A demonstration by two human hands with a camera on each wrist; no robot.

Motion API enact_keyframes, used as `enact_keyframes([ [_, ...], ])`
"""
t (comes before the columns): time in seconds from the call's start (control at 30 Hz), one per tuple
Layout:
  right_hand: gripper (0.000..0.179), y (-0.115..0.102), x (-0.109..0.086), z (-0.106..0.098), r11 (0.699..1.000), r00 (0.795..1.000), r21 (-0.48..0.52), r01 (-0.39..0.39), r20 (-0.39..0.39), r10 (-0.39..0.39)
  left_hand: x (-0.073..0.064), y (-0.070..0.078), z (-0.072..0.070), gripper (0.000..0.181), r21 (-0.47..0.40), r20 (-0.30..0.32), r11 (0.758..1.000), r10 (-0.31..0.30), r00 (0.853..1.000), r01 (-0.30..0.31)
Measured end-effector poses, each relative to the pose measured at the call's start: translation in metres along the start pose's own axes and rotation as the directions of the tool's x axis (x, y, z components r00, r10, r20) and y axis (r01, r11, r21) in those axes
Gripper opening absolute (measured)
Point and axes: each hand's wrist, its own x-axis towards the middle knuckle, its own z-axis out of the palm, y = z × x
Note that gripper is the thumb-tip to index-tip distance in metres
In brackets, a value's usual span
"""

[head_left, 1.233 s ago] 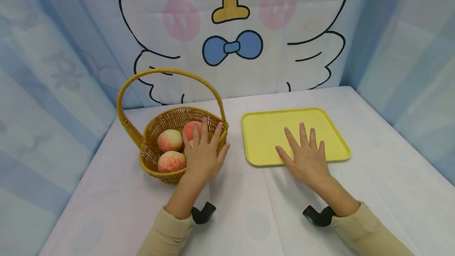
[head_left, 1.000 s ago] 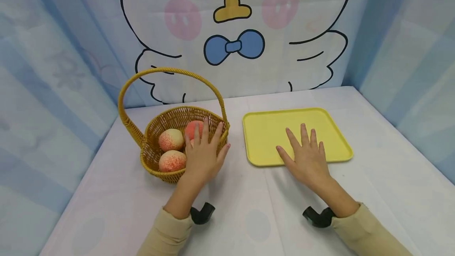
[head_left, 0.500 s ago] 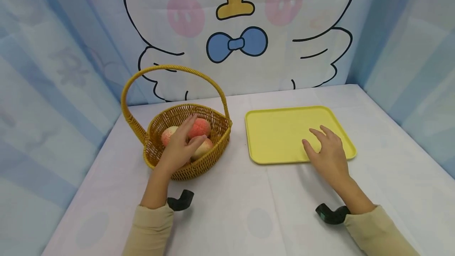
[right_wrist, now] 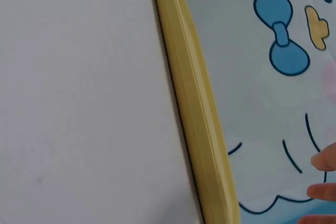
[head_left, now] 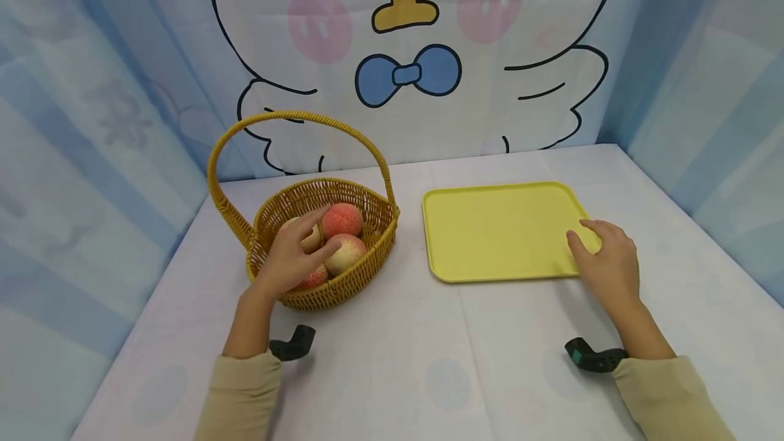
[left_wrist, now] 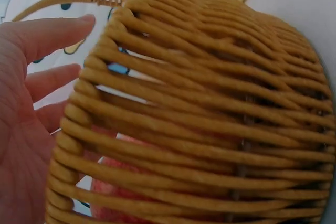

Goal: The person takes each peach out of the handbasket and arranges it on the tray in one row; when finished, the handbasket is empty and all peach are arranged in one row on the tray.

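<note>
Several peaches lie in a woven basket (head_left: 346, 289) with a tall arched handle, on the left of the table. Over the basket's near left side my left hand (head_left: 286, 257) hovers with thumb and fingers apart, holding nothing. It partly covers a cream-and-red peach (head_left: 311, 235); a red peach (head_left: 343, 219) and a pale peach (head_left: 346, 254) show beyond its fingertips. Through the weave, the left wrist view shows a reddish peach (left_wrist: 118, 182). My right hand (head_left: 609, 260), loosely bent and holding nothing, is at the right end of a yellow tray (head_left: 496, 233); contact cannot be told.
A white cloth (head_left: 404, 373) covers the table. A curtain (head_left: 404, 121) with a cartoon bird hangs behind it, and blue-and-white curtains (head_left: 110, 209) close in the sides. Each wrist wears a small black device (head_left: 294, 344).
My left hand has moved left across the basket, uncovering the pale peach. The right hand has shifted right from the tray's front edge to its right end. Both hands' spread fingers have bent.
</note>
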Motion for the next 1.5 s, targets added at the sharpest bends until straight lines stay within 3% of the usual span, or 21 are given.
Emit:
enact_keyframes([
  [0.13,0.044,0.013,0.003,-0.008,0.995,0.995,-0.001,-0.104,0.011,0.104,0.001,-0.003,0.0,0.064,-0.036,0.041,0.999,0.017,0.999,-0.016],
  [0.23,0.045,0.02,0.004,-0.011,0.986,0.986,-0.005,-0.164,0.009,0.164,0.001,-0.004,0.0,0.068,-0.077,0.1,0.997,0.0,0.995,0.008],
  [0.4,0.042,0.03,0.005,-0.011,0.978,0.978,-0.009,-0.209,0.005,0.209,0.002,-0.006,-0.001,0.069,-0.108,0.175,0.992,-0.044,0.984,0.064],
  [0.63,0.041,0.039,0.004,-0.008,0.966,0.965,0.008,-0.259,0.043,0.259,0.007,-0.012,-0.001,0.063,-0.13,0.22,0.99,-0.031,0.975,0.06],
  [0.8,0.039,0.046,0.004,-0.006,0.958,0.956,-0.011,-0.286,0.063,0.286,0.008,-0.016,0.0,0.061,-0.075,0.253,0.996,-0.035,0.967,0.056],
  [1.07,0.035,0.052,0.005,-0.004,0.96,0.959,-0.032,-0.279,0.039,0.28,0.012,-0.016,-0.002,0.06,-0.026,0.284,0.999,-0.023,0.959,0.031],
  [1.5,0.032,0.063,0.007,-0.001,0.949,0.95,-0.053,-0.31,0.017,0.312,0.015,-0.018,0.003,0.059,0.016,0.331,0.998,-0.059,0.942,0.057],
])
